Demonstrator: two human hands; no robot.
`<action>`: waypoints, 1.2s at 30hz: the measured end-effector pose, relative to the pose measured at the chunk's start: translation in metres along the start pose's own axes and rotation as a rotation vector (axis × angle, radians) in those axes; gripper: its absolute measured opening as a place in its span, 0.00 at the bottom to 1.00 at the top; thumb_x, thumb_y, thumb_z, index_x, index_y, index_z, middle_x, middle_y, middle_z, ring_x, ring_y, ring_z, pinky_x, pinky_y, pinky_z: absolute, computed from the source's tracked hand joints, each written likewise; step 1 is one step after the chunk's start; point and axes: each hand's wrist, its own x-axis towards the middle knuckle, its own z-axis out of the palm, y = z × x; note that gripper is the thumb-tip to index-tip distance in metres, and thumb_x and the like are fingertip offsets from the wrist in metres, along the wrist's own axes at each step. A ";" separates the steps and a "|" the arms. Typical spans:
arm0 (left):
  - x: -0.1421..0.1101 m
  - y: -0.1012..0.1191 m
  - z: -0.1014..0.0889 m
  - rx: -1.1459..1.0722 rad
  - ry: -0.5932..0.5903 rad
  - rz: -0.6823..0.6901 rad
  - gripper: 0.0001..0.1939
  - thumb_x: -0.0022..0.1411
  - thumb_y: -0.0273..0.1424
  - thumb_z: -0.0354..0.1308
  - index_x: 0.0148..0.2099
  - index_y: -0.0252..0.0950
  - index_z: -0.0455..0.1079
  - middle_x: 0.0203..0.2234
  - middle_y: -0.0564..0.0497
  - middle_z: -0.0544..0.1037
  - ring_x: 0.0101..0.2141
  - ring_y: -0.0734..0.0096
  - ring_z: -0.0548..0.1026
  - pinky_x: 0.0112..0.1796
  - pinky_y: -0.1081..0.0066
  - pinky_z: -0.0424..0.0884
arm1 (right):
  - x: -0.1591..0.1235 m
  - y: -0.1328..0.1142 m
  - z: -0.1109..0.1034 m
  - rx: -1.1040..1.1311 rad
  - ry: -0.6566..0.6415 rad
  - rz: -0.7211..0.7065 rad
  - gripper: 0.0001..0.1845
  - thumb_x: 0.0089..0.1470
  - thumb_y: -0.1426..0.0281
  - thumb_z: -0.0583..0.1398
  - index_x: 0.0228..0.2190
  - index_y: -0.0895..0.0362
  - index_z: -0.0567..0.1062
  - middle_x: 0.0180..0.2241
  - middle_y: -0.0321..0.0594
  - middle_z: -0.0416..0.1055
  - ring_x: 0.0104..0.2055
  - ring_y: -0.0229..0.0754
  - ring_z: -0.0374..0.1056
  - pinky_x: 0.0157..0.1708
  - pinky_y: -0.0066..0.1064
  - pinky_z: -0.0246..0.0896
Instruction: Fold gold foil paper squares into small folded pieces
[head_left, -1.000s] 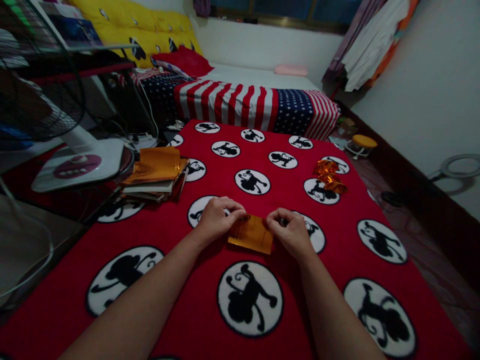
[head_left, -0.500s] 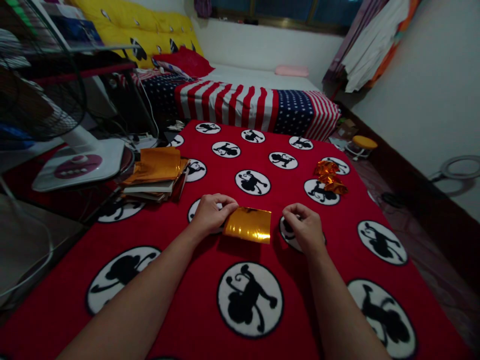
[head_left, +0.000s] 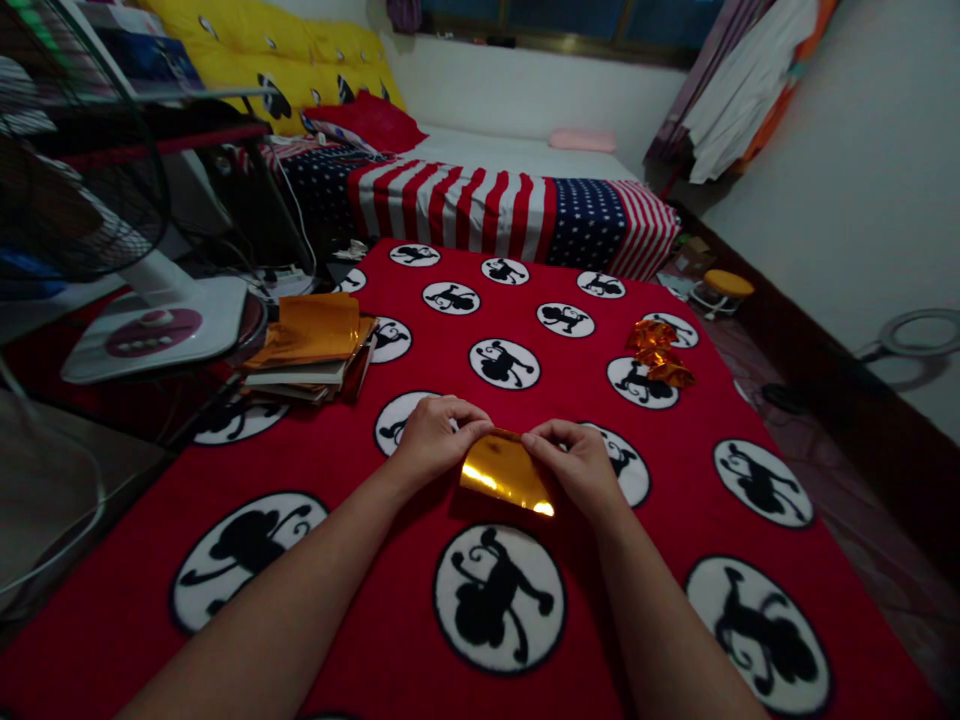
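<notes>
A shiny gold foil sheet [head_left: 506, 475] is held above the red cloth [head_left: 360, 610] with its black-and-white monkey circles. My left hand [head_left: 442, 435] pinches the sheet's upper left corner between thumb and fingers. At the upper right edge my right hand [head_left: 574, 458] pinches it too. The sheet's lower edge hangs free and bows slightly toward me. Left of my hands lies a stack of gold-coloured paper sheets [head_left: 319, 328]. Folded, crumpled-looking gold foil pieces [head_left: 660, 350] rest at the right on the cloth.
A fan with a white base [head_left: 161, 325] stands to the left. Beyond the cloth is a bed with a striped, starred cover [head_left: 457, 205]. A yellow stool [head_left: 727, 285] is on the floor at the right, near a grey ring-shaped object [head_left: 922, 335].
My right hand has moved left and now grips the foil sheet, which it was apart from before. The sheet has turned and tilted, its lower edge nearer to me.
</notes>
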 end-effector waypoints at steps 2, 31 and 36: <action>0.001 -0.004 -0.002 -0.021 0.013 -0.064 0.07 0.56 0.33 0.61 0.31 0.37 0.79 0.27 0.51 0.82 0.30 0.69 0.77 0.35 0.72 0.69 | 0.002 0.004 -0.005 0.070 0.010 0.041 0.15 0.46 0.58 0.66 0.25 0.59 0.78 0.21 0.37 0.72 0.22 0.36 0.64 0.22 0.26 0.56; 0.003 -0.007 0.000 -0.135 -0.095 -0.111 0.09 0.56 0.31 0.56 0.29 0.33 0.74 0.23 0.52 0.77 0.27 0.73 0.72 0.30 0.75 0.65 | 0.003 0.001 -0.007 0.063 0.006 0.062 0.14 0.43 0.60 0.67 0.23 0.59 0.78 0.19 0.36 0.70 0.21 0.35 0.61 0.22 0.26 0.53; 0.001 0.003 -0.001 -0.167 -0.107 -0.087 0.14 0.57 0.38 0.59 0.40 0.34 0.76 0.28 0.51 0.78 0.28 0.72 0.73 0.30 0.75 0.66 | 0.001 -0.001 -0.003 0.069 -0.026 0.026 0.13 0.45 0.60 0.65 0.22 0.59 0.77 0.19 0.35 0.69 0.22 0.35 0.61 0.22 0.26 0.54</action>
